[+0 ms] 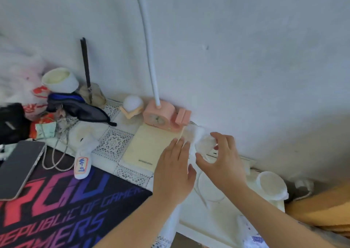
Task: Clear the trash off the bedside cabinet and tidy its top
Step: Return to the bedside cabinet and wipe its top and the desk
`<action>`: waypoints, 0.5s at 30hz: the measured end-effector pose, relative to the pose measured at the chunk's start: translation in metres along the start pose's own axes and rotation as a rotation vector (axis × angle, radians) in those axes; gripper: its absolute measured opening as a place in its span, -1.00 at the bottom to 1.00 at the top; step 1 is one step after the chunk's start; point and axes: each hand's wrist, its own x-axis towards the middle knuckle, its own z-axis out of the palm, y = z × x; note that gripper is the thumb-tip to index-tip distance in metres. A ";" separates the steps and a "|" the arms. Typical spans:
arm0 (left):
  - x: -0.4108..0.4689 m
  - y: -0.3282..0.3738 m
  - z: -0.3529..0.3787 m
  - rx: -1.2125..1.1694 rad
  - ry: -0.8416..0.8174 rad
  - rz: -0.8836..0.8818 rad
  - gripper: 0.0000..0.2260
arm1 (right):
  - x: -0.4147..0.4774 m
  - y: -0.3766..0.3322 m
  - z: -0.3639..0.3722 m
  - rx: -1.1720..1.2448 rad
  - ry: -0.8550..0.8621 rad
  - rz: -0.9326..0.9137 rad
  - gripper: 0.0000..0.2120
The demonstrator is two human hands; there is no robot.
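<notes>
mat [56, 200]: "REPUBLIC OF GAMERS" | left hand [174, 170] spread flat | right hand [221, 162] fingers apart, beside tissue [203, 140]

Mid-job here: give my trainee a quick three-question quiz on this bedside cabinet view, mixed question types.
1. True or false: the pink clock stands against the wall.
2. Which hand is closing around the crumpled white tissue? A) left hand B) right hand
3. Fill in: the dark phone lies partly on the printed ____.

Key:
1. True.
2. B: the right hand curls around it, while the left hand lies flat beside it.
3. Mouse mat.
</notes>
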 end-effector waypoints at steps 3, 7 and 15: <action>-0.004 -0.040 -0.020 0.063 0.009 -0.041 -0.50 | 0.005 -0.026 0.020 0.015 -0.015 -0.015 -0.40; -0.018 -0.097 -0.037 0.169 -0.003 -0.133 -0.50 | 0.007 -0.057 0.058 0.023 -0.066 0.010 -0.39; -0.052 -0.164 -0.033 0.196 -0.036 -0.198 -0.47 | 0.007 -0.102 0.141 0.023 -0.081 0.066 -0.37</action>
